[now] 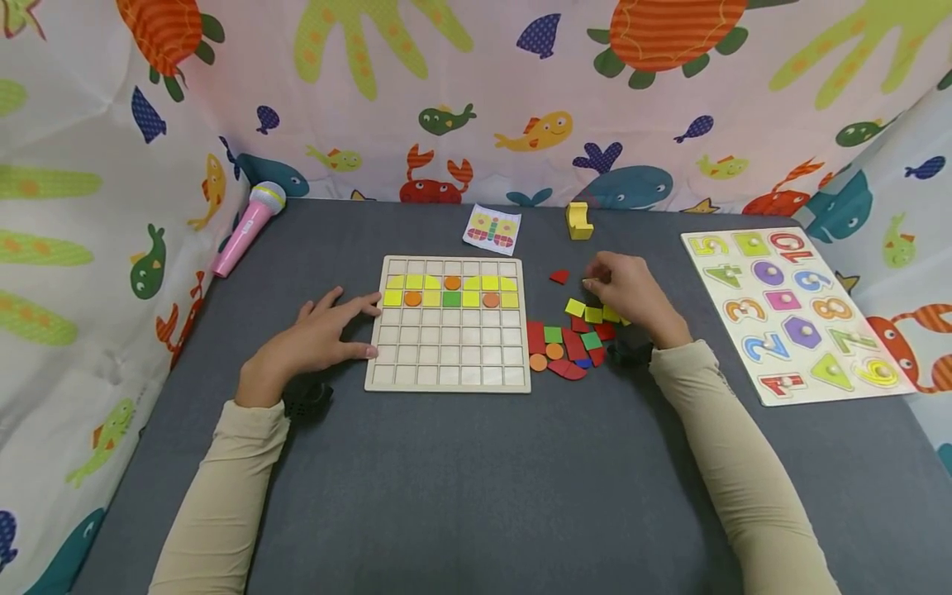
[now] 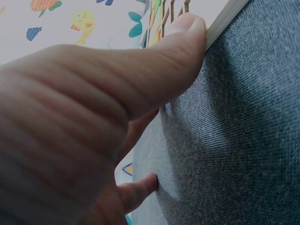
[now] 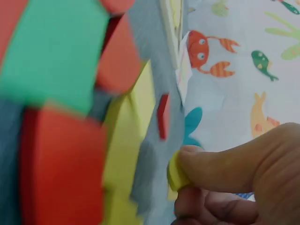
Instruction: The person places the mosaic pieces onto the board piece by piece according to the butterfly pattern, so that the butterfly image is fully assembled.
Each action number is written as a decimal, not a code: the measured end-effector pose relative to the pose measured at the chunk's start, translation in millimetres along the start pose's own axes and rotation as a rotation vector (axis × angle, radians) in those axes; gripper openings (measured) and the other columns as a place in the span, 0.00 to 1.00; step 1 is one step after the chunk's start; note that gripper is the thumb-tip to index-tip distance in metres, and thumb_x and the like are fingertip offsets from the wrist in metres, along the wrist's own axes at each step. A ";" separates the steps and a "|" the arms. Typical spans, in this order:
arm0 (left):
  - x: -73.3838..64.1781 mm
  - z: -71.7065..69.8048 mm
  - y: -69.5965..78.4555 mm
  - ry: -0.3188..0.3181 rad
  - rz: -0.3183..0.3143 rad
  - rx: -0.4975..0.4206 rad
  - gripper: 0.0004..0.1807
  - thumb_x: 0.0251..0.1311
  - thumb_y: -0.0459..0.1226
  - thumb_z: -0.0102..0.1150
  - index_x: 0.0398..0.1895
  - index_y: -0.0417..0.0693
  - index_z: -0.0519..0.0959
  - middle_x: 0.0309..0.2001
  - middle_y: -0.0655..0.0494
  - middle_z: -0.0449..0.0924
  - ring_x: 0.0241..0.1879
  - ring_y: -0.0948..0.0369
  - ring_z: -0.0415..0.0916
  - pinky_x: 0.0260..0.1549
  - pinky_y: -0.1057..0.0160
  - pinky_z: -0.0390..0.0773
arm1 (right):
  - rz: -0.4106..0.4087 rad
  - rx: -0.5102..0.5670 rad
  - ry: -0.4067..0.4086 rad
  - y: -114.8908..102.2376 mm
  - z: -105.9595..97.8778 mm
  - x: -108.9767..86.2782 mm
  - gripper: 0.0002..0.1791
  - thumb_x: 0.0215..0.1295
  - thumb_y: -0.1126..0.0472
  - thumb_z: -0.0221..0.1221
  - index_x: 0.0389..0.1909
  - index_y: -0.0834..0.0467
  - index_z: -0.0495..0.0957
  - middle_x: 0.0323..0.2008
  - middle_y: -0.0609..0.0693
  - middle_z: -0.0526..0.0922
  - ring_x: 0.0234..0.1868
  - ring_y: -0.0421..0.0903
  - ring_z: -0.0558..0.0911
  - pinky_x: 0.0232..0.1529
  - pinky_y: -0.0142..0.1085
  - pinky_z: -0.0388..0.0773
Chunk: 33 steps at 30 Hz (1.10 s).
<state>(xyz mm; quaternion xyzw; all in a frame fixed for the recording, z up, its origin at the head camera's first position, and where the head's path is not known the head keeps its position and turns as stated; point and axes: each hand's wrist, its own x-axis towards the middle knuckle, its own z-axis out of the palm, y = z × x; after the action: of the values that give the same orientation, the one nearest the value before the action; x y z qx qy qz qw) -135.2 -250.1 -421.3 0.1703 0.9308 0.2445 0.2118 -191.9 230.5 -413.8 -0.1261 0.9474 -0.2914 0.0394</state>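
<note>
A wooden grid board (image 1: 446, 347) lies flat, with yellow, orange and green tiles filling two rows near its top. The left hand (image 1: 316, 335) rests at the board's left edge. Its spread fingers and thumb touch the rim; in the left wrist view the thumb (image 2: 180, 58) lies on the board's edge. Above the table, right of the board, the right hand (image 1: 628, 289) pinches a small yellow tile (image 3: 177, 173) between thumb and fingers. Just below that hand lie loose yellow tiles (image 1: 575, 307) and a pile of red, green, orange and blue pieces. A red piece (image 1: 559, 276) sits apart.
A butterfly pattern card (image 1: 492, 230) lies behind the board, with a yellow block (image 1: 578, 221) to its right. A number puzzle board (image 1: 799, 318) is at the right, a pink toy microphone (image 1: 249, 229) at the left. Printed fabric (image 1: 476, 99) hangs around the table.
</note>
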 end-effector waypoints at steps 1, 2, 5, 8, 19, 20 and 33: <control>0.3 0.1 0.1 0.000 0.000 -0.001 0.42 0.69 0.46 0.73 0.82 0.50 0.65 0.84 0.41 0.53 0.83 0.33 0.29 0.73 0.24 0.29 | -0.019 0.008 0.008 -2.7 0.6 0.9 0.07 0.75 0.67 0.64 0.48 0.66 0.84 0.41 0.61 0.85 0.40 0.57 0.80 0.43 0.50 0.81; 0.5 0.3 0.2 -0.001 0.000 -0.002 0.42 0.69 0.46 0.73 0.82 0.50 0.65 0.84 0.41 0.53 0.83 0.32 0.29 0.73 0.24 0.29 | -0.036 0.018 0.015 -6.0 1.3 1.8 0.07 0.75 0.68 0.63 0.49 0.66 0.85 0.41 0.61 0.86 0.41 0.57 0.80 0.43 0.50 0.81; 0.6 0.4 0.1 -0.001 -0.002 -0.008 0.42 0.68 0.46 0.74 0.82 0.51 0.65 0.84 0.41 0.53 0.83 0.32 0.29 0.73 0.24 0.28 | -0.076 0.037 0.031 -18.5 4.7 6.2 0.07 0.76 0.68 0.63 0.49 0.66 0.85 0.41 0.60 0.85 0.40 0.57 0.79 0.42 0.49 0.80; 0.4 0.9 -0.3 0.000 -0.001 -0.011 0.42 0.68 0.46 0.74 0.82 0.51 0.65 0.84 0.41 0.53 0.83 0.32 0.29 0.73 0.24 0.28 | -0.105 0.052 0.037 -32.6 9.6 11.0 0.07 0.75 0.68 0.64 0.49 0.64 0.86 0.40 0.59 0.85 0.39 0.56 0.79 0.42 0.48 0.79; 0.2 0.9 1.5 0.000 -0.005 -0.010 0.43 0.68 0.45 0.74 0.83 0.50 0.64 0.84 0.41 0.53 0.83 0.32 0.29 0.73 0.24 0.28 | -0.270 0.164 0.014 -80.6 36.6 25.7 0.09 0.76 0.70 0.63 0.52 0.68 0.84 0.43 0.60 0.86 0.41 0.54 0.82 0.48 0.49 0.82; 0.2 0.8 1.8 -0.001 -0.006 -0.011 0.43 0.68 0.45 0.74 0.83 0.50 0.64 0.84 0.40 0.53 0.83 0.32 0.29 0.73 0.25 0.29 | -0.285 0.174 0.011 -84.5 38.7 27.1 0.10 0.76 0.71 0.62 0.53 0.69 0.84 0.43 0.60 0.86 0.41 0.54 0.82 0.48 0.49 0.82; -1.8 -1.6 2.4 -0.003 -0.007 -0.017 0.44 0.68 0.45 0.74 0.83 0.51 0.63 0.84 0.39 0.53 0.83 0.32 0.30 0.73 0.25 0.29 | -0.423 0.253 -0.064 -134.2 65.9 46.6 0.09 0.75 0.71 0.62 0.51 0.68 0.85 0.40 0.56 0.87 0.41 0.51 0.83 0.47 0.43 0.82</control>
<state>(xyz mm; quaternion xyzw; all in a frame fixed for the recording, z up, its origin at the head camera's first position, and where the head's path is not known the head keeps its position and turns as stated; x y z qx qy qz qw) -133.9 -249.5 -418.2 0.1659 0.9289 0.2514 0.2155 -198.1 75.4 -393.0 -0.3247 0.8542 -0.4055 0.0230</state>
